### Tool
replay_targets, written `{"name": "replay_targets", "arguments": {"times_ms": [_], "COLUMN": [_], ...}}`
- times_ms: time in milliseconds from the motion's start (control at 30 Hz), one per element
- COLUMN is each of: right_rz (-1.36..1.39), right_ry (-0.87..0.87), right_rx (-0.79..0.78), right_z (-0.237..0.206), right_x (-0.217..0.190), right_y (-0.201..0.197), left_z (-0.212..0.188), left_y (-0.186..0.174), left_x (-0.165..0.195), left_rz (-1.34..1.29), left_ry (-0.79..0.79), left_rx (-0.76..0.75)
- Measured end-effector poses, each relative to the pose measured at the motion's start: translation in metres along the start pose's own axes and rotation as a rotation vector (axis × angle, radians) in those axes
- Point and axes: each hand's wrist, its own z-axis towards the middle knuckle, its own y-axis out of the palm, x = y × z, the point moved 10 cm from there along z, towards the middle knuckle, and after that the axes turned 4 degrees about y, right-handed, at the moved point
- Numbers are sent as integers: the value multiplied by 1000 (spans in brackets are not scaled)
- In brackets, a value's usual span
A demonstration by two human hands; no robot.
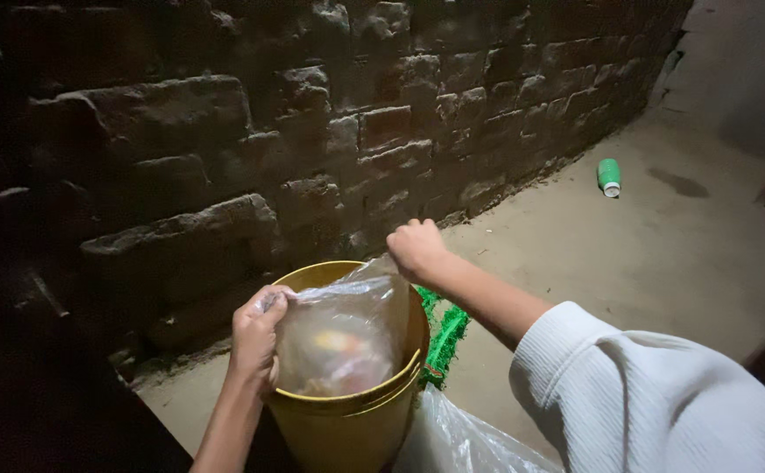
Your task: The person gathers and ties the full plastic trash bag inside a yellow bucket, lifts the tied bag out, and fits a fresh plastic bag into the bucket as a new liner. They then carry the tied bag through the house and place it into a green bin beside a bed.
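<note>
A yellow bucket [347, 429] stands on the concrete floor by a dark brick wall. A clear plastic bag [340, 328] with some colourful waste inside sits in its mouth. My left hand [256, 335] grips the bag's edge at the bucket's left rim. My right hand [415, 248], in a white sleeve, is fisted on the bag's edge at the far right rim. The bag is stretched between both hands.
The rough brick wall [312, 131] runs along the left and back. A green netted item [444, 337] lies right of the bucket. Another clear bag [461, 438] lies in front. A green and white can [609, 177] lies on the concrete floor [645, 254] farther off.
</note>
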Motion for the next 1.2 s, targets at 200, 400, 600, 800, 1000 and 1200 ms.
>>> {"name": "replay_targets", "arguments": {"times_ms": [200,400,600,800,1000,1200], "right_rz": [311,696,974,688,634,390], "right_ry": [434,612,386,41,115,230], "right_rx": [-444,-778,-576,11,-108,-207], "right_z": [-7,-42,-24,0,-8,-13], "right_x": [87,103,76,7,-4,41], "right_y": [23,36,6,-54,-51,-70], "left_z": [2,3,1,3,6,9], "left_y": [-6,-2,0,0,-10,-12], "left_x": [-10,-5,0,2,-10,-22], "left_rz": [6,46,23,3,125,131], "left_ry": [-27,10,-11,-1,-34,-18], "left_rx": [42,31,54,54,79,134]}}
